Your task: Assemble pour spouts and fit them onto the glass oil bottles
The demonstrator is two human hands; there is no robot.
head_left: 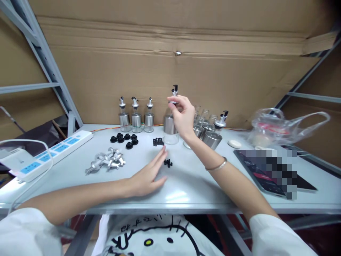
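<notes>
My right hand [183, 115] is raised at the back middle, thumb and fingers pinched around the metal collar of a pour spout [174, 91]. The spout sits at the top of a glass oil bottle [170, 124] with a steel sleeve; the hand partly covers the bottle's neck. My left hand [147, 176] is stretched out low over the table, fingers extended, holding nothing. Near its fingertips are small black stoppers [168, 163] and a row of short black parts [158, 142].
Three oil bottles with spouts [136, 117] stand at the back left. More bottles [213, 135] stand right of my right hand. Black rubber plugs [128, 137], metal spouts [108, 160], a power strip [58, 153], a tablet [266, 174] and a plastic bag [271, 128] lie around.
</notes>
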